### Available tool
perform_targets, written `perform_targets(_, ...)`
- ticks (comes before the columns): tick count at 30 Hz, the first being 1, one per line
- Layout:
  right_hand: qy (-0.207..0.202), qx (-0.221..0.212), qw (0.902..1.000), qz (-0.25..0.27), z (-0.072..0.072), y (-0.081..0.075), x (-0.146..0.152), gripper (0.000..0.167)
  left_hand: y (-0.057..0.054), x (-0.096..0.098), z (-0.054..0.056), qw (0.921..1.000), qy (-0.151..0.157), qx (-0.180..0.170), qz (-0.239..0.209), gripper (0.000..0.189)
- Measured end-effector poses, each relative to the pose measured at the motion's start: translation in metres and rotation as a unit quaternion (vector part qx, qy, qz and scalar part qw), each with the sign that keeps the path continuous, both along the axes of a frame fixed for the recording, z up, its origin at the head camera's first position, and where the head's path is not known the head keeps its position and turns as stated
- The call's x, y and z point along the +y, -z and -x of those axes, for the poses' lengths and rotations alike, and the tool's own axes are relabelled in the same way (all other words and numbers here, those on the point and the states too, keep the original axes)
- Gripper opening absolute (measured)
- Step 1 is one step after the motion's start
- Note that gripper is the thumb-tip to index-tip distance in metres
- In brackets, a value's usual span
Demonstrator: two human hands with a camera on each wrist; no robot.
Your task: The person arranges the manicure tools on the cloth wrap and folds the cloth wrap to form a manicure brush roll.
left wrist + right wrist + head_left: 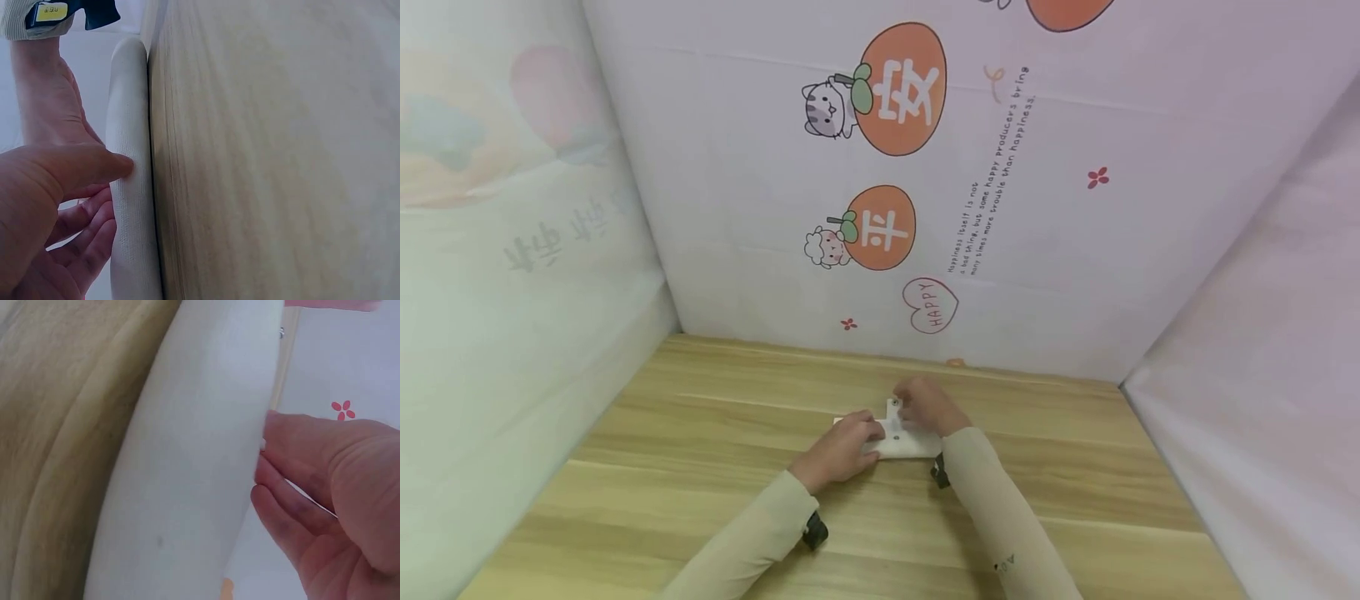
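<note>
A long white case (908, 447) with a snap-button strap (893, 409) lies on the wooden table. Its strap stands out past the far edge, unfastened, with a metal snap at its end; a second snap shows on the case's face. My left hand (844, 447) grips the left part, the thumb (119, 166) pressed to the near side and the fingers over the top. By the strap, my right hand (929, 406) has its thumb and fingertips (269, 499) together at the case's upper edge, pinching a small white bit there. The case's far side is hidden in both wrist views.
The wooden table (737, 400) meets a printed white cloth wall (760, 275) just beyond the hands. White cloth also hangs at the left (475, 333) and right (1262, 375). Dark camera mounts (815, 531) sit on both wrists.
</note>
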State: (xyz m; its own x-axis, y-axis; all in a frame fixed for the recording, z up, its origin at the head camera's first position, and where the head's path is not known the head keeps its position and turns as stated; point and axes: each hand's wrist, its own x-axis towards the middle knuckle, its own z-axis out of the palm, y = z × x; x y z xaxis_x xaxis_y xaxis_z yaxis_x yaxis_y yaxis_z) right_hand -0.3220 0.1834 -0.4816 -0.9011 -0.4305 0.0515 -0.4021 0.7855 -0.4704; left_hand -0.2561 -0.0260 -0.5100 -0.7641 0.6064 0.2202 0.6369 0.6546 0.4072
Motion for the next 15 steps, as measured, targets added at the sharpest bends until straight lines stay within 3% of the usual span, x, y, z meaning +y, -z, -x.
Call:
perform_targets(3, 0.01, 0.012, 0.9997, 0.019, -0.003, -0.003, 0.0, 0.032, 0.0, -0.001, 0.0, 1.0, 0.001, -0.004, -0.006, 0.024)
perform_targets(7, -0.004, 0.05, 0.9983, 0.029, -0.012, -0.011, 0.002, 0.021, 0.0, -0.001, 0.0, 0.9999, 0.003, -0.01, -0.009, 0.024)
perform_targets(15, -0.051, 0.081, 0.9954, -0.009, -0.035, -0.015, 0.008, 0.014, -0.002, -0.001, 0.003, 0.9995, 0.002, -0.027, -0.018, 0.024)
